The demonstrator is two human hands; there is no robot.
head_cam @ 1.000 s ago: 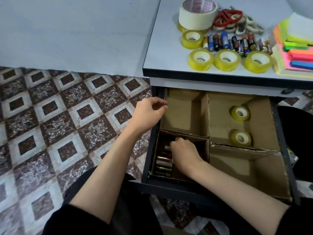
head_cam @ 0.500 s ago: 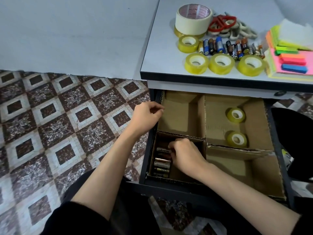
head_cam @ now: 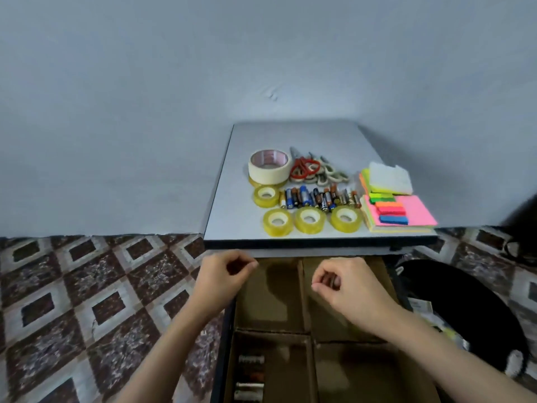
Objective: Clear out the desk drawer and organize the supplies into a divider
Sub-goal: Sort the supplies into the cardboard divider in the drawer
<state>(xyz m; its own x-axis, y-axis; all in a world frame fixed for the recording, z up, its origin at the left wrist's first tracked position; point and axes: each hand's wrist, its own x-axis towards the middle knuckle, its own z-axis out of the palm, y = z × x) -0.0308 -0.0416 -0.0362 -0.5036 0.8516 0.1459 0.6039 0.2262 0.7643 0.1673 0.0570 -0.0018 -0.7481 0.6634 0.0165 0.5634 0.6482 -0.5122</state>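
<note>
Stationery, by count.
One masking tape roll (head_cam: 269,165); four small clear tape rolls (head_cam: 309,220) in front of it; one red-handled scissors (head_cam: 303,169) to its right; batteries (head_cam: 316,198) in front, too crowded to count.

Wall (head_cam: 145,82) pale blue-grey. Floor (head_cam: 87,286) tiled: brown marbled diamonds, white-grey borders. Desk top (head_cam: 232,216) light grey, black edge. Big tape roll (head_cam: 268,173) cream, pinkish core. Small tape rolls (head_cam: 310,220) see-through yellow, white cores. Scissors (head_cam: 303,167) red handles. Sticky notes (head_cam: 415,210) pink and yellow; tabs (head_cam: 389,210) green, orange, red, blue. Batteries (head_cam: 316,197) blue, black, copper. Divider (head_cam: 270,298) brown cardboard.
</note>
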